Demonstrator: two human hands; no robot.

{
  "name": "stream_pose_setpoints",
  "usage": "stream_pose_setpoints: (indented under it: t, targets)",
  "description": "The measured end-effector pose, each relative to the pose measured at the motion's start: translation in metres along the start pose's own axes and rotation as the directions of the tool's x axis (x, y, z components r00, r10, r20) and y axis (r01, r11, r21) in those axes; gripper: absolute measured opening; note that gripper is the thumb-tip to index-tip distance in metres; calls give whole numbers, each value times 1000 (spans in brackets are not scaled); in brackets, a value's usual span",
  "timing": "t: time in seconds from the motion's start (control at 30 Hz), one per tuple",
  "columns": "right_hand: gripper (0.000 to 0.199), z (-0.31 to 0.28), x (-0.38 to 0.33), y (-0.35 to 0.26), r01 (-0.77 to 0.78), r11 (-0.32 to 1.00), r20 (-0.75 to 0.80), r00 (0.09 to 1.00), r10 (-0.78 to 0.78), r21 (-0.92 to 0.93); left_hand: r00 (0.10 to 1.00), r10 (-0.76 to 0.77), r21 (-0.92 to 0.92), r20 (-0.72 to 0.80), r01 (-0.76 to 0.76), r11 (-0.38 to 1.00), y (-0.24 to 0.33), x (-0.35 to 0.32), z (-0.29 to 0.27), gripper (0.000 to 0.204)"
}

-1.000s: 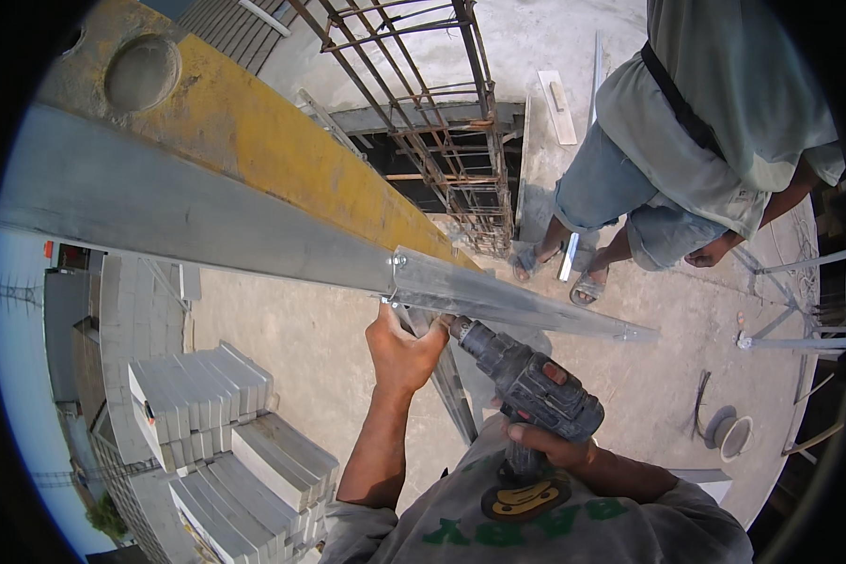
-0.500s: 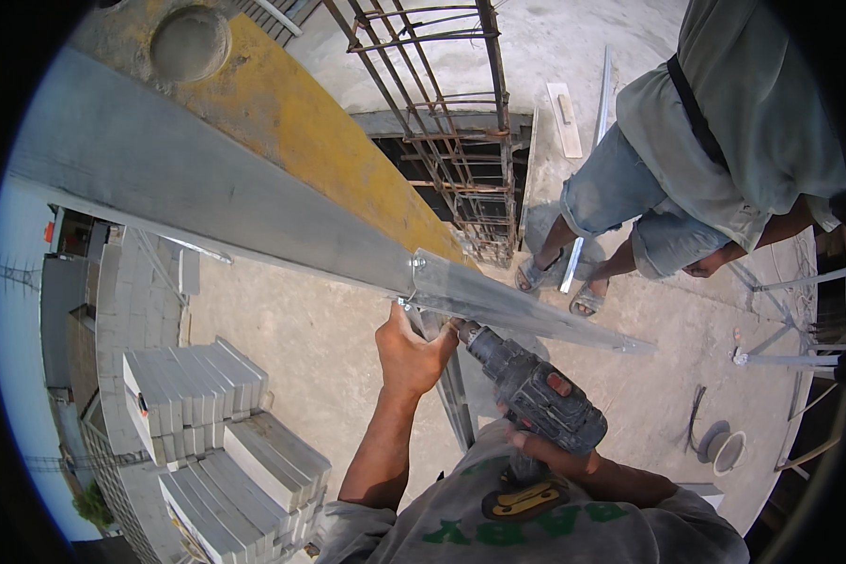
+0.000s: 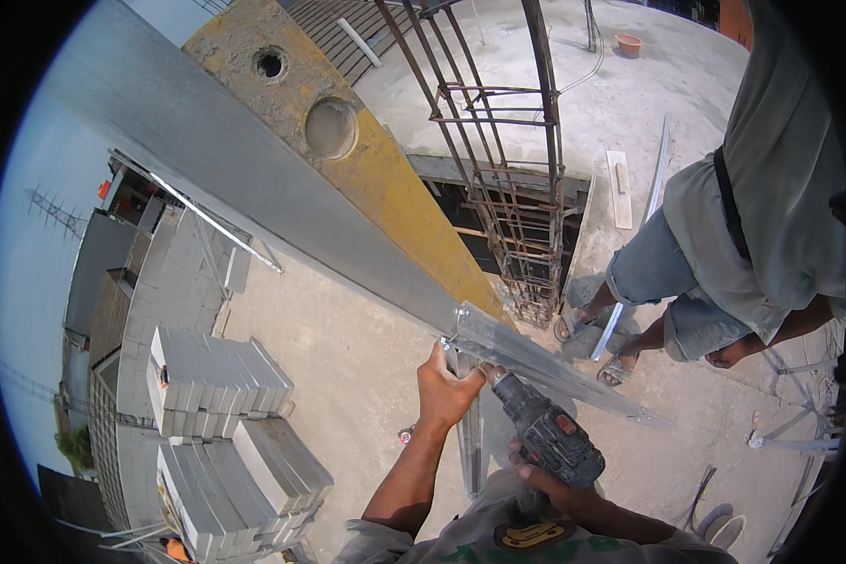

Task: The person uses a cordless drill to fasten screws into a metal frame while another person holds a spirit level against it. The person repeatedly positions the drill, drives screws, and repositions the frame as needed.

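My right hand (image 3: 542, 481) is wrapped round the grip of a dark cordless drill (image 3: 559, 440), whose nose points up and left at a joint of thin metal channels. My left hand (image 3: 446, 387) is closed round the top of an upright metal channel (image 3: 471, 456), its fingertips at the joint and its thumb side close to the drill's nose. The drill's tip is hidden there. A long grey metal channel (image 3: 282, 207) slants from the upper left to the joint. A shorter galvanized channel (image 3: 555, 367) runs on to the right, with a screw head at its near end.
A yellow beam (image 3: 395, 188) lies alongside the long channel. Beyond it a rebar cage (image 3: 508, 179) rises beside a dark floor opening. Another person (image 3: 705, 273) stands at the right. Stacked grey blocks (image 3: 221, 376) sit at the left; a wooden float (image 3: 618, 188) lies farther off.
My view has shifted, so the scene sits lower and farther right. Both hands and the drill stay at the same joint.
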State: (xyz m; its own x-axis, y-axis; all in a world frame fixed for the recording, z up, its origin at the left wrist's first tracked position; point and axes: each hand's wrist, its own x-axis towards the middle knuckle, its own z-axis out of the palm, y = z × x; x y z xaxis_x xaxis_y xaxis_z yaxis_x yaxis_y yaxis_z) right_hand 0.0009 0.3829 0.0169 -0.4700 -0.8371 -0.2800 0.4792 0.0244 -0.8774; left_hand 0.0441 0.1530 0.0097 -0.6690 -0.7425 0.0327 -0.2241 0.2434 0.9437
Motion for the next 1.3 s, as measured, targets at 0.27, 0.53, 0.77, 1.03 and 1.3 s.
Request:
stream_pose_setpoints:
  t: [0.27,0.53,0.77,1.03,1.3]
  targets:
    - [51,-20,2,10,71,977,50,997,-62,-203,999,-15,-18,-38,14,1000,-3,-4,1,37]
    - [51,-40,10,17,175,949,132,981,-144,-264,996,-63,80,-56,68,995,-19,-9,-4,32]
    - [52,-43,22,14,244,925,191,962,-193,-292,994,-83,26,-73,85,996,-18,-12,-3,25]
    - [52,-47,30,12,256,915,187,961,-205,-311,993,-101,50,-63,104,993,-14,-13,-2,22]
    - [53,-49,33,14,262,912,182,960,-212,-315,992,-103,21,-67,104,994,-12,-15,-1,20]
